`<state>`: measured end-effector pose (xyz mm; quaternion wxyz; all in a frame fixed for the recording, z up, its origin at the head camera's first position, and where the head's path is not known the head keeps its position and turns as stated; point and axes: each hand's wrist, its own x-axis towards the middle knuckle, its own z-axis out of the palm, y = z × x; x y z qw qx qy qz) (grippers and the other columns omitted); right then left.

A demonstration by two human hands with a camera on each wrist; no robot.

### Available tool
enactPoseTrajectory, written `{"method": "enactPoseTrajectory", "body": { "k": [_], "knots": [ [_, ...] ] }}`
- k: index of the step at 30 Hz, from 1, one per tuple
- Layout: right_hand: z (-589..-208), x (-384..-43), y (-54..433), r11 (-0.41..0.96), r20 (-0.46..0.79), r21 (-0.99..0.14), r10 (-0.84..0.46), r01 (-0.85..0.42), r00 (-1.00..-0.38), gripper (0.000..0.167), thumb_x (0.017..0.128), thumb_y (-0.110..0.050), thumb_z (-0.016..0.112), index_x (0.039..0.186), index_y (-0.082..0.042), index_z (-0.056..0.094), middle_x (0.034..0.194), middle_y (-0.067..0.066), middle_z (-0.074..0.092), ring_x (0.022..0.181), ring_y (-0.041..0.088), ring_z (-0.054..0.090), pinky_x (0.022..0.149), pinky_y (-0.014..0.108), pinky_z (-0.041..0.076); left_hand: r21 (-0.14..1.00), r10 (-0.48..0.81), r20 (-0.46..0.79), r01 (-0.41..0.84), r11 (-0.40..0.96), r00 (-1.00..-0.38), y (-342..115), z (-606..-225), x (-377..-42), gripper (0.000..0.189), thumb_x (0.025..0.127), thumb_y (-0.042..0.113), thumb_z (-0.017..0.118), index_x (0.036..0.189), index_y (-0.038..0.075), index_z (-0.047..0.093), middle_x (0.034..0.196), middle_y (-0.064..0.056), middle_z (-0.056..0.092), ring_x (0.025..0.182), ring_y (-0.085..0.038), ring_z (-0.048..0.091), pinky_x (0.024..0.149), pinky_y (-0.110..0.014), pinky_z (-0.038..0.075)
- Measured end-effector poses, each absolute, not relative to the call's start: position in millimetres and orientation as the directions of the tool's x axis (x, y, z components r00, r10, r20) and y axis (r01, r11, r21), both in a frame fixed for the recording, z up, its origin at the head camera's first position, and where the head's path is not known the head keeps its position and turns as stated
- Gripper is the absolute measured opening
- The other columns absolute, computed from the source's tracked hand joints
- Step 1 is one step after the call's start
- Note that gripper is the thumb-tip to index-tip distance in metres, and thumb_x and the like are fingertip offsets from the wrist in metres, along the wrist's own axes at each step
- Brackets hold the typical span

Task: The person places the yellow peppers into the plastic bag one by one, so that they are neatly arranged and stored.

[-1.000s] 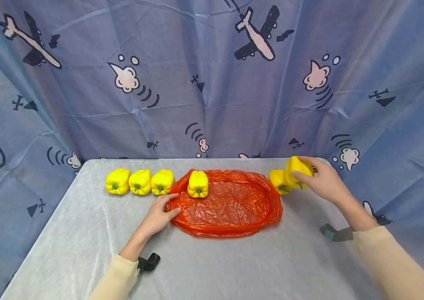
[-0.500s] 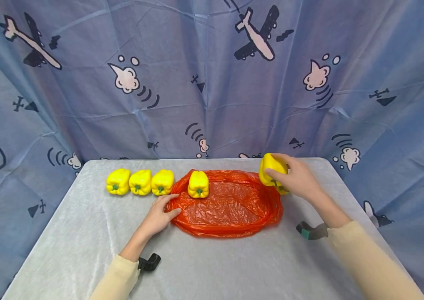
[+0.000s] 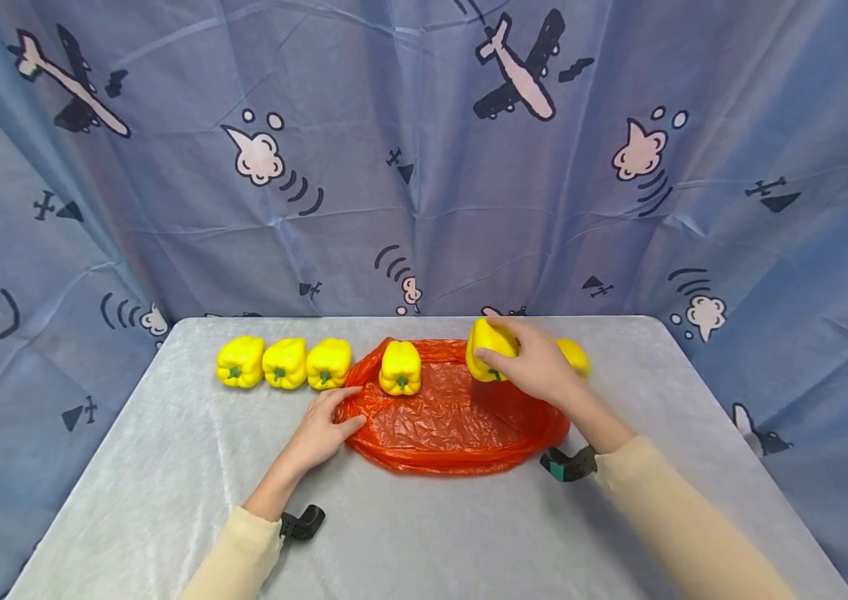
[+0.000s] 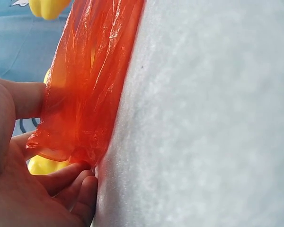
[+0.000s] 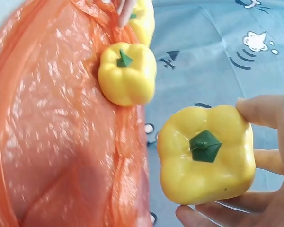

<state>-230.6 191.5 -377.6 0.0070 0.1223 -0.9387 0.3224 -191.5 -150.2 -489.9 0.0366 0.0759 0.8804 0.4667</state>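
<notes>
A red plastic bag (image 3: pixel 424 429) lies with its mouth spread in the middle of the table. At its left end, my left hand (image 3: pixel 324 427) holds the edge; in the left wrist view the thumb (image 4: pixel 28 100) reaches over the rim, with other fingers low by the table. My right hand (image 3: pixel 539 367) grips a yellow bell pepper (image 3: pixel 485 348) above the bag's back right part. The right wrist view shows this pepper's green stem (image 5: pixel 206 147) facing the camera. Another yellow pepper (image 3: pixel 400 368) is at the bag's back left rim.
Three more yellow peppers, the nearest one (image 3: pixel 329 364) close to the bag, stand in a row at the left. Another yellow pepper (image 3: pixel 575 357) is partly hidden behind my right hand. A patterned blue curtain (image 3: pixel 363 167) hangs behind the grey-white table (image 3: pixel 424 533).
My right hand has carried its pepper leftward, from beside the right-hand pepper to over the bag. My left hand and the other peppers have stayed where they were.
</notes>
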Motion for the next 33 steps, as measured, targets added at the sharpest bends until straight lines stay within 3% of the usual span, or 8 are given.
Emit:
{"method": "enactPoseTrajectory", "body": {
  "k": [3, 12, 26, 33],
  "knots": [
    [-384, -234, 180, 0.761, 0.090, -0.604, -0.228, -0.235, -0.970, 0.068, 0.095, -0.045, 0.068, 0.152, -0.013, 0.048, 0.152, 0.012, 0.049, 0.106, 0.029, 0.057, 0.086, 0.044, 0.051, 0.829, 0.168, 0.009, 0.101, 0.550, -0.986, -150, -490, -191, 0.051, 0.095, 0.016, 0.069, 0.144, 0.010, 0.057, 0.148, -0.018, 0.046, 0.140, -0.037, 0.036, 0.115, -0.059, 0.028],
    [-400, -249, 154, 0.763, 0.034, -0.603, -0.269, -0.234, -0.963, 0.067, 0.095, -0.044, 0.067, 0.150, -0.010, 0.049, 0.137, 0.012, 0.059, 0.106, 0.028, 0.058, 0.089, 0.046, 0.052, 0.830, 0.169, 0.003, 0.097, 0.549, -0.986, -151, -490, -192, 0.051, 0.095, 0.016, 0.069, 0.144, 0.009, 0.057, 0.148, -0.018, 0.046, 0.139, -0.036, 0.036, 0.114, -0.059, 0.028],
    [-422, -270, 135, 0.777, -0.014, -0.569, -0.337, -0.270, -0.941, 0.066, 0.095, -0.042, 0.067, 0.146, -0.003, 0.052, 0.144, 0.017, 0.056, 0.127, 0.034, 0.054, 0.108, 0.052, 0.042, 0.830, 0.171, -0.002, 0.094, 0.550, -0.985, -150, -488, -191, 0.051, 0.095, 0.017, 0.068, 0.144, 0.009, 0.056, 0.148, -0.017, 0.045, 0.140, -0.037, 0.036, 0.114, -0.061, 0.029],
    [-430, -275, 130, 0.802, -0.074, -0.550, -0.324, -0.232, -0.943, 0.068, 0.095, -0.045, 0.066, 0.148, -0.005, 0.051, 0.143, 0.016, 0.056, 0.126, 0.033, 0.054, 0.109, 0.051, 0.042, 0.829, 0.168, 0.002, 0.096, 0.550, -0.986, -149, -490, -192, 0.050, 0.095, 0.016, 0.069, 0.144, 0.010, 0.057, 0.148, -0.017, 0.046, 0.140, -0.037, 0.036, 0.114, -0.060, 0.028]
  ]
}}
